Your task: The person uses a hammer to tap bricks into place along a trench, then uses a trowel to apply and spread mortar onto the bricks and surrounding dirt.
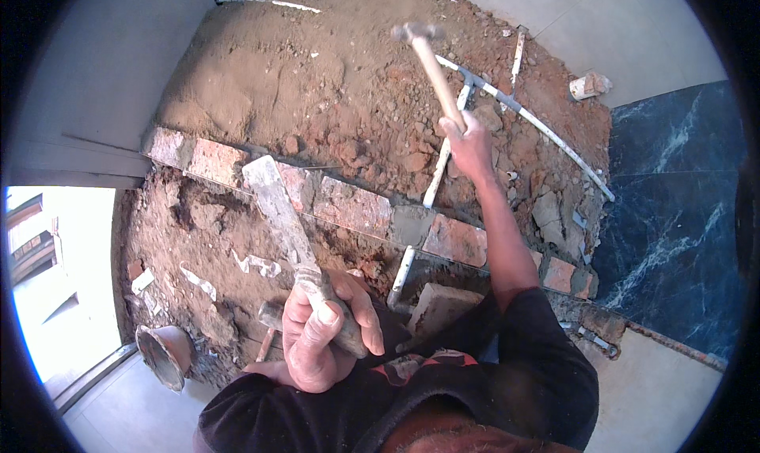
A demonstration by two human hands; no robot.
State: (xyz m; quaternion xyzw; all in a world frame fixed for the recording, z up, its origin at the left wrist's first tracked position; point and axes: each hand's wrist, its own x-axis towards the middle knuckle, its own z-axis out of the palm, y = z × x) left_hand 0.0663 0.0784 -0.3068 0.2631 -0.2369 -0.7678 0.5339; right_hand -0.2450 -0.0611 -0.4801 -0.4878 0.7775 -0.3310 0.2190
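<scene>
My left hand [324,334] is closed around the handle of a narrow, flat-bladed trowel [279,207], its blade crusted with grey mortar. The blade tilts up and to the left, passing in front of a row of bricks [352,205]. Out to the right, my right hand [469,140] grips the pale wooden handle of a hammer [440,81]. Its blurred metal head is raised over the soil beyond the brick row. Mortar fills the joints between the bricks, and a thin string runs along their near side. Part of the row is hidden by the trowel and my right forearm.
White pipes [558,146] with grey joints cross the soil [301,73]. A short pipe [402,275] stands by a loose block [443,306]. At lower left is a mortar-stained bucket [165,354] near a doorway. Dark marbled tiles [673,207] lie to the right.
</scene>
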